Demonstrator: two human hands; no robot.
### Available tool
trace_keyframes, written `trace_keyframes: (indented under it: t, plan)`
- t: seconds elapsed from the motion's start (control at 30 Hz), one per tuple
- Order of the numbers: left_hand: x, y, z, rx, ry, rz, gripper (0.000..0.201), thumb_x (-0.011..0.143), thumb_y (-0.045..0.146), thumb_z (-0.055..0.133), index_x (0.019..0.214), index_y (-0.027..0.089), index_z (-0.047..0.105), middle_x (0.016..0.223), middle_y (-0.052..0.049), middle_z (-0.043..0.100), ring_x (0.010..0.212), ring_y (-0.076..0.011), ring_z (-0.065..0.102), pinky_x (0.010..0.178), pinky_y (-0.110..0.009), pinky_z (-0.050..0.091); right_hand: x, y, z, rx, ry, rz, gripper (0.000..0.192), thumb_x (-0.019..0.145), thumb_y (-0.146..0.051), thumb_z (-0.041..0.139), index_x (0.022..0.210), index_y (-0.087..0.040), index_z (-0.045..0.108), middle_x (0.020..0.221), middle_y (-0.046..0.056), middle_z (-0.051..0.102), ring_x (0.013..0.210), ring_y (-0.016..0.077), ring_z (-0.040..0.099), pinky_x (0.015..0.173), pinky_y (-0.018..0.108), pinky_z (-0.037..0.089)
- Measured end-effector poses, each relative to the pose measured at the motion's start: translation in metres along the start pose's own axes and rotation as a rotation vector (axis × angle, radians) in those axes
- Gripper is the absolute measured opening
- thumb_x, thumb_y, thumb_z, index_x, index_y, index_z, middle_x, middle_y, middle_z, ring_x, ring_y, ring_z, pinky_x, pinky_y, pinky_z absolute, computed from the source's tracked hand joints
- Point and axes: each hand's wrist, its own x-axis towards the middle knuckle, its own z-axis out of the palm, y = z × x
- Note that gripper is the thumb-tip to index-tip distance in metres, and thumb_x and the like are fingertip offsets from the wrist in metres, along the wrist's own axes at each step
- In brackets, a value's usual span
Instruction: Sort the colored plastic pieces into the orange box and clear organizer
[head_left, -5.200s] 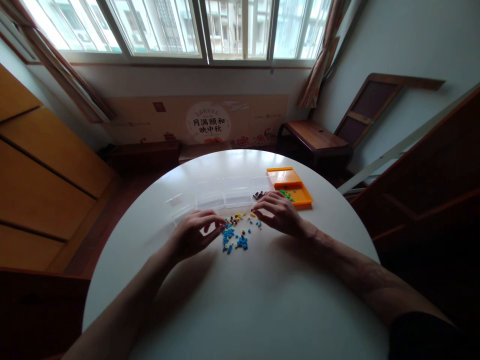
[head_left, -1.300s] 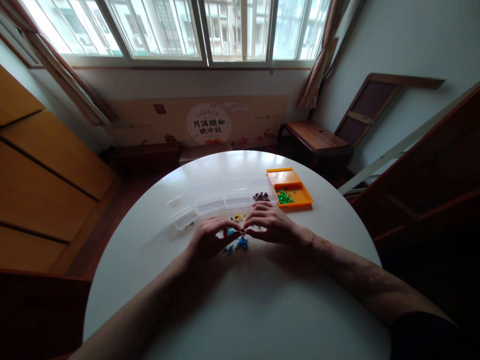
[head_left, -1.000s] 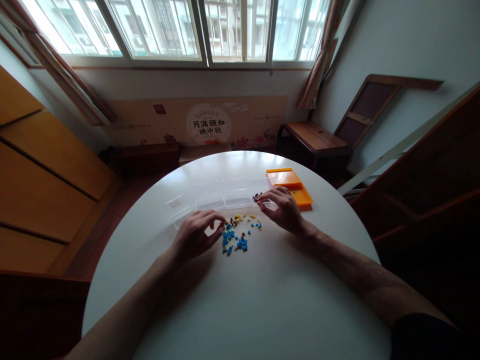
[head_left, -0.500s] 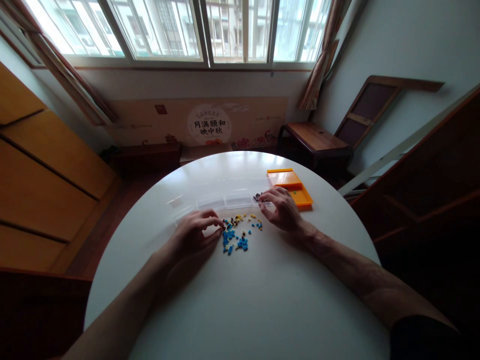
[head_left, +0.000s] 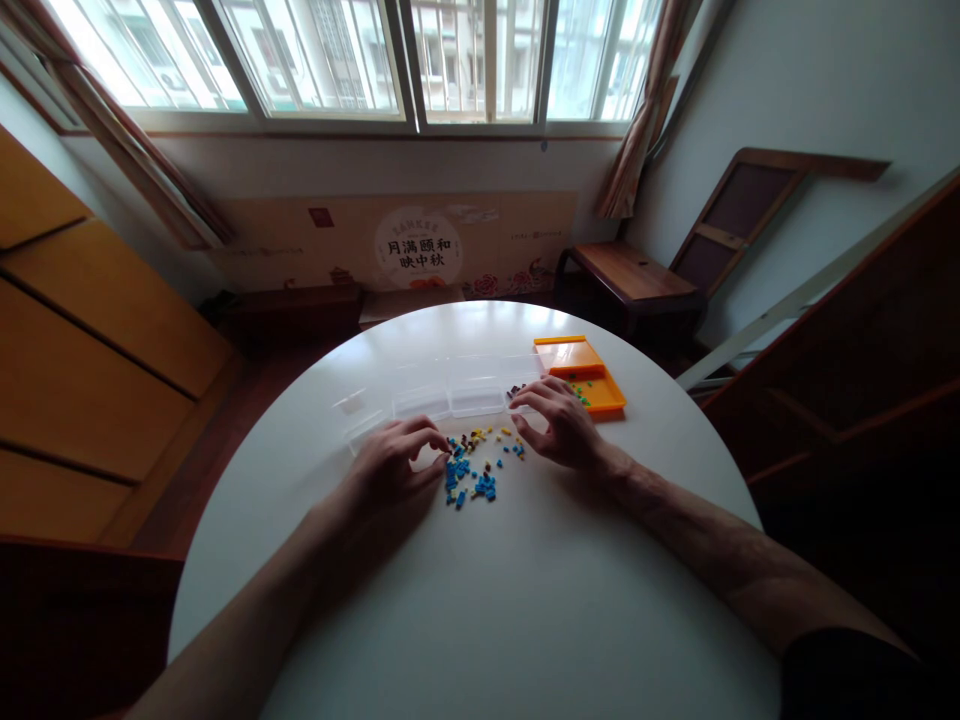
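Observation:
My left hand (head_left: 401, 458) rests at the left edge of a loose pile of small toy building bricks (head_left: 459, 470), mostly blue with some yellow and dark brown. Its thumb and forefinger come together at the pile; whatever is between them is too small to make out. My right hand (head_left: 561, 425) hovers by the right end of a clear plastic compartment box (head_left: 478, 398), thumb and fingers apart, with nothing visible in them. Dark brown bricks (head_left: 516, 391) lie in the compartment beside its fingertips. Behind that hand, an orange tray (head_left: 611, 395) holds several small green bricks (head_left: 583, 392), partly hidden.
All of this stands on a round white table (head_left: 517, 600). The box's transparent lid (head_left: 375, 385) lies toward the far side. Beyond the table are a wooden chair (head_left: 637, 272), a printed cardboard panel (head_left: 337, 230) and a window (head_left: 480, 60).
My right hand has shifted slightly left and its fingers have spread a little, showing more green bricks in the orange tray. My left hand's fingertips have moved slightly at the pile.

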Motion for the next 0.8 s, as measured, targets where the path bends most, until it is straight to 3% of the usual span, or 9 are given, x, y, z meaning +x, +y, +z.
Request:
trace_keyframes:
  t: [0.17,0.37,0.53,0.8]
  plan:
    - [0.002,0.004,0.003,0.022,0.039,-0.002,0.012,0.105,0.031,0.071,0.101,0.023,0.079,0.097,-0.002,0.078,0.066,-0.0127,0.061,0.073,-0.032,0.052,0.001,-0.006,-0.002,0.076,-0.075,-0.113,0.011,0.103,-0.027,0.071,0.113,-0.026,0.075,0.113,0.007,0.081,0.110,0.0273,0.070,0.104,0.048,0.056]
    - [0.010,0.020,0.014,-0.064,0.058,0.043,0.014,0.109,0.032,0.069,0.105,0.023,0.079,0.102,-0.004,0.081,0.078,-0.0148,0.073,0.076,-0.029,0.056,0.004,-0.017,-0.002,0.148,-0.208,-0.288,0.014,0.105,-0.037,0.074,0.116,-0.029,0.076,0.111,0.004,0.083,0.103,0.0239,0.073,0.103,0.045,0.058]
    - [0.013,0.030,0.023,-0.102,0.083,0.087,0.015,0.110,0.035,0.070,0.106,0.024,0.080,0.102,-0.005,0.083,0.089,-0.0184,0.078,0.084,-0.032,0.058,0.005,-0.018,0.000,0.148,-0.219,-0.323,0.017,0.105,-0.042,0.077,0.116,-0.030,0.077,0.109,0.003,0.083,0.102,0.0227,0.075,0.101,0.043,0.059]
    - [0.014,0.030,0.030,-0.141,0.091,0.066,0.020,0.109,0.040,0.071,0.104,0.024,0.081,0.099,-0.005,0.084,0.085,-0.0184,0.077,0.082,-0.033,0.059,0.005,-0.018,0.002,0.162,-0.218,-0.358,0.010,0.109,-0.034,0.070,0.113,-0.030,0.078,0.108,0.002,0.084,0.100,0.0213,0.075,0.103,0.042,0.058]
